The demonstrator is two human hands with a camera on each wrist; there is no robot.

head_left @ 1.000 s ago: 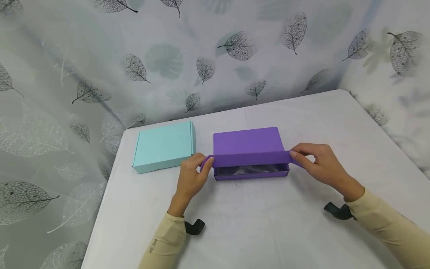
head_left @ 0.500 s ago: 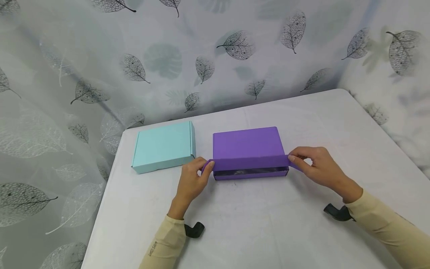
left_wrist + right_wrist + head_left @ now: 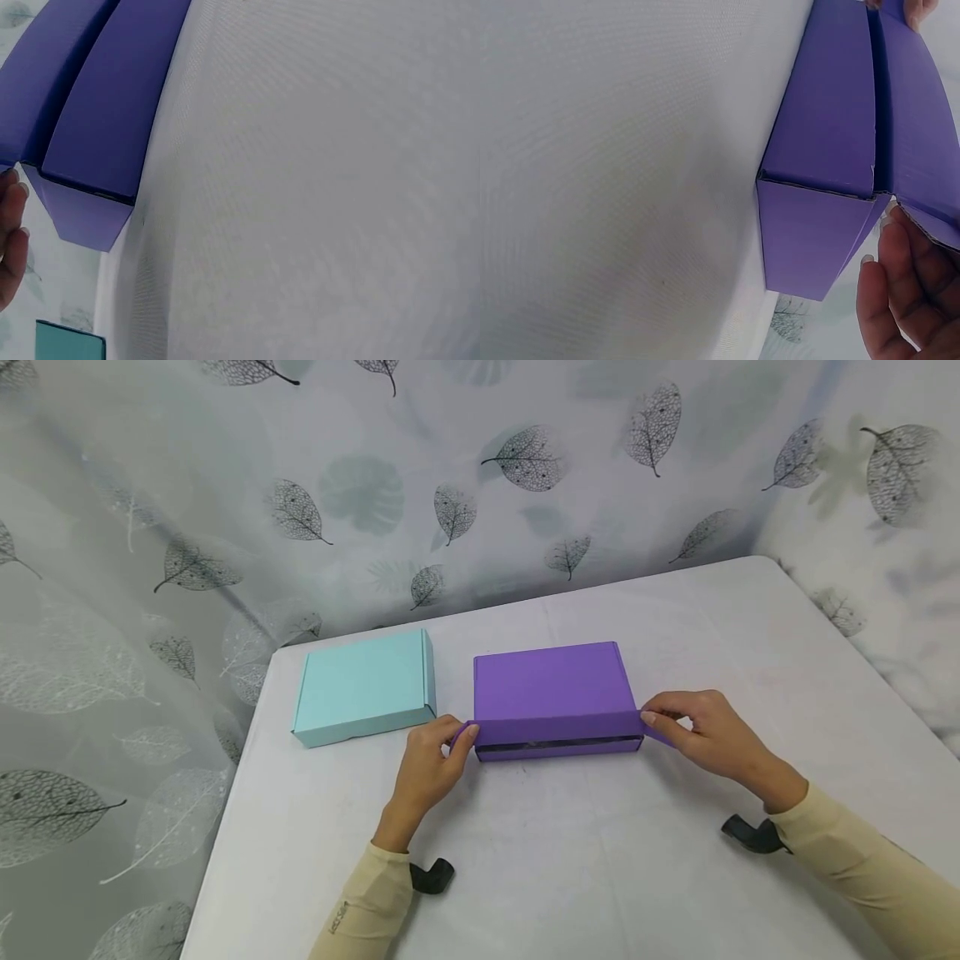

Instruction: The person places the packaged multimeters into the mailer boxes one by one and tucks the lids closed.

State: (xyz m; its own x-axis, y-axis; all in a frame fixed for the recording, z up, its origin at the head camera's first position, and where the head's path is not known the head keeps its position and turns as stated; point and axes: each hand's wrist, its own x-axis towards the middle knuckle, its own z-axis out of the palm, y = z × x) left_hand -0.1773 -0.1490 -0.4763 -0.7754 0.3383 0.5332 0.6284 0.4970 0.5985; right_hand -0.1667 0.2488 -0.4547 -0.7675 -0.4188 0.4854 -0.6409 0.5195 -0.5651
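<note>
A purple cardboard box lies on the table with its lid nearly down; a narrow dark gap shows along its front. My left hand pinches the left side tab of the lid's front flap. At the other end, my right hand pinches the right side tab between thumb and fingers. In the right wrist view the flap stands slightly off the box's front wall. The box's contents are hidden.
A closed teal box sits left of the purple one, close to my left hand. White cloth covers the table. Leaf-patterned curtains hang behind and to the left. Black pieces protrude at both wrists.
Both hands have lowered the lid's front flap, moving slightly down and toward me. The gap at the box's front has narrowed, covering the shiny inside seen earlier. The teal box stays put.
</note>
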